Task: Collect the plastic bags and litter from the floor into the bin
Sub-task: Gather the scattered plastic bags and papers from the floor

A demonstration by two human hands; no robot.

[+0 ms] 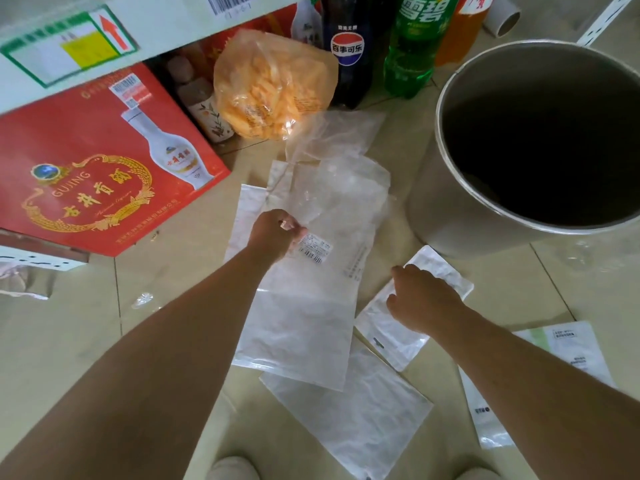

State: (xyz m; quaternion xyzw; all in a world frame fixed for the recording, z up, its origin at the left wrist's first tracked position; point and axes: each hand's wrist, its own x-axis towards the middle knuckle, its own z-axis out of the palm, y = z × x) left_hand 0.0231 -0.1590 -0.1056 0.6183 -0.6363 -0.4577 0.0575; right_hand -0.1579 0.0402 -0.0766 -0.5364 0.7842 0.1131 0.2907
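- The left hand (277, 233) is closed, pinching the top of a long clear bag (304, 306) just beside its barcode sticker.
- The right hand (420, 299) rests on a small bag (398, 327) with its fingers curled down. I cannot tell if it grips the bag yet.
- The two hands are apart, one bag each.
- More bags lie flat on the floor: a see-through one (346, 188) past the left hand, a big one (349, 410) near the feet, and a printed one (568, 344) under the right arm.
- The bin (540, 147) stands open just beside the bags, on the right. It looks dark inside, and I cannot tell what is in it.
- The bags look very thin, light and floppy. They probably feel slippery too.
- A flat bag may stick to the floor, so I would pinch an edge or corner and peel it up.
- A light bag may float away, so scrunching it in the fist before dropping it in the bin seems wise.
- The red box (104, 168) and bottles (408, 46) are not litter.
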